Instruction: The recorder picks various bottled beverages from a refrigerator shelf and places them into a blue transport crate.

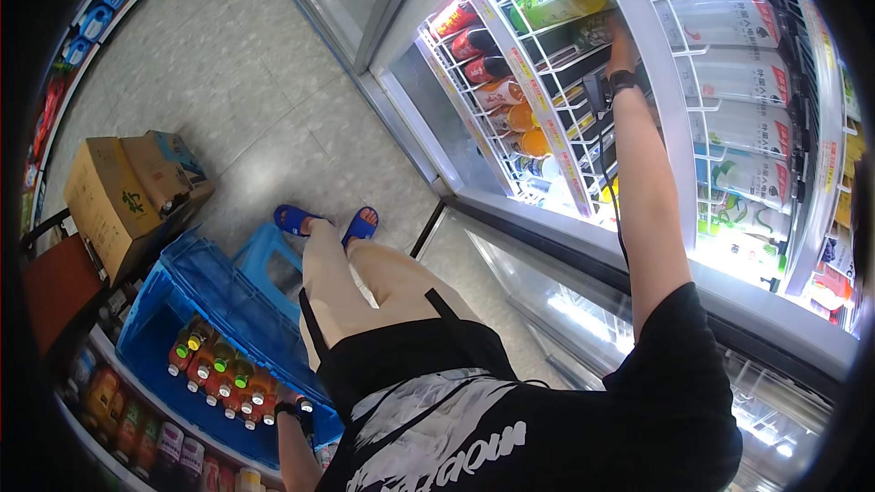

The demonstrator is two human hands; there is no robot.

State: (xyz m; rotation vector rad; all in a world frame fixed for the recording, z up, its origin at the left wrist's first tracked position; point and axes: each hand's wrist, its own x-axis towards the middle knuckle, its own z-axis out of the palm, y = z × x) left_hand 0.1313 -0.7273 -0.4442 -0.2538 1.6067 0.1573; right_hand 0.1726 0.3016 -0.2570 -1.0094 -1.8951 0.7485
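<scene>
My right hand reaches into the lit drinks fridge, with a black band and a small device at its wrist. Its fingers are at a dark bottle on a wire shelf, beside a green bottle; their grip is hidden. My left hand is low in a blue plastic crate, next to bottles with white, green and yellow caps. It is small and partly hidden, so whether it holds a bottle does not show.
The fridge door stands open beside my legs. A blue plastic stool and cardboard boxes are near the crate. Stocked shelves run behind the crate. More bottles lie in the fridge's right bay, past a white upright frame.
</scene>
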